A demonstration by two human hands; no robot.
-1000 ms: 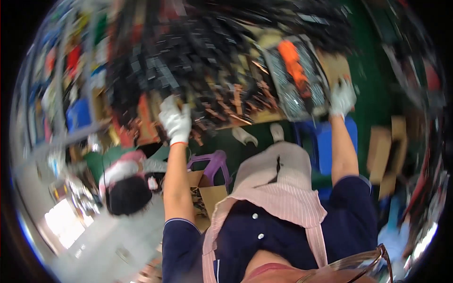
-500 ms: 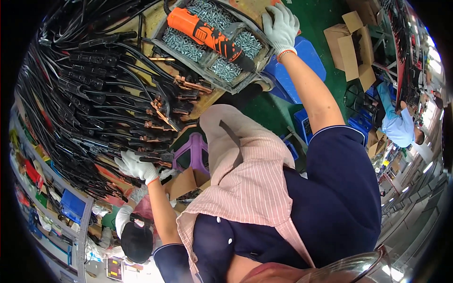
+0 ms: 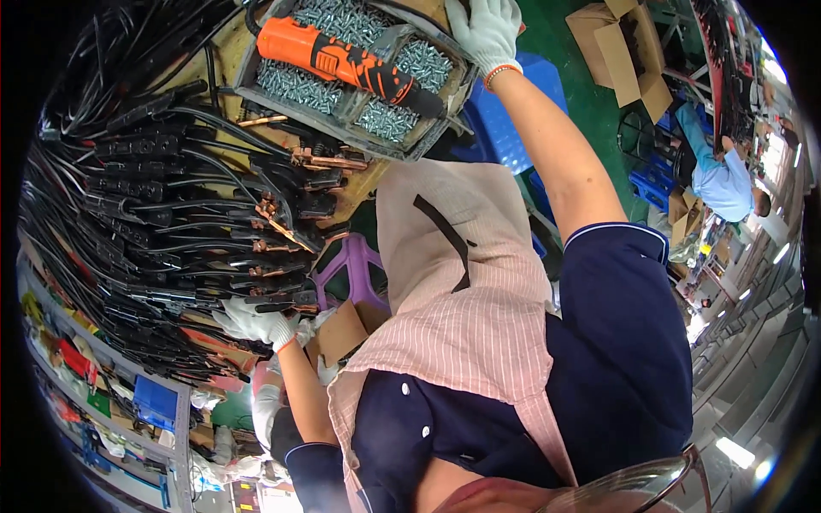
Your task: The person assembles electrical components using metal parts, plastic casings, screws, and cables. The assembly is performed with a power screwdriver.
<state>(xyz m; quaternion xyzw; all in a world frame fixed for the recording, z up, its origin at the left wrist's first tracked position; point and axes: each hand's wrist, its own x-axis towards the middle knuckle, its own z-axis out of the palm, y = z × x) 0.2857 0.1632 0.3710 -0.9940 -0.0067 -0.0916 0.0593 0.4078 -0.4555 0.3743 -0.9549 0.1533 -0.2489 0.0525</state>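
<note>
Two knit gloves, white with orange cuffs, cover my hands, which are well apart at a worktable (image 3: 366,181) with a bare, yellowish top. My left hand (image 3: 252,325) rests at the table's near edge, fingers loosely bent, against a black handle (image 3: 272,303); whether the fingers close on it, I cannot tell. My right hand (image 3: 485,38) reaches the far side, palm down, fingers partly cut off by the frame, just beyond a worn grey tray (image 3: 395,154); I cannot tell what, if anything, it grips.

The handle is smooth and slim, tipped with dull copper. It lies at the near end of a dense row of similar handles (image 3: 124,208), its long axis running left to right, copper end pointing right, toward my body. Glossy black cables (image 3: 64,94) bunch and loop at the upper left.

In the tray, a driver (image 3: 329,61) of orange and black plastic lies across a bed of small, bright metal screws (image 3: 392,120). Its long axis slants, orange butt at upper left, black nose at lower right. My striped pink apron (image 3: 479,333) hangs in soft folds beside a purple plastic stool (image 3: 357,250) and a cardboard box (image 3: 338,333).
</note>
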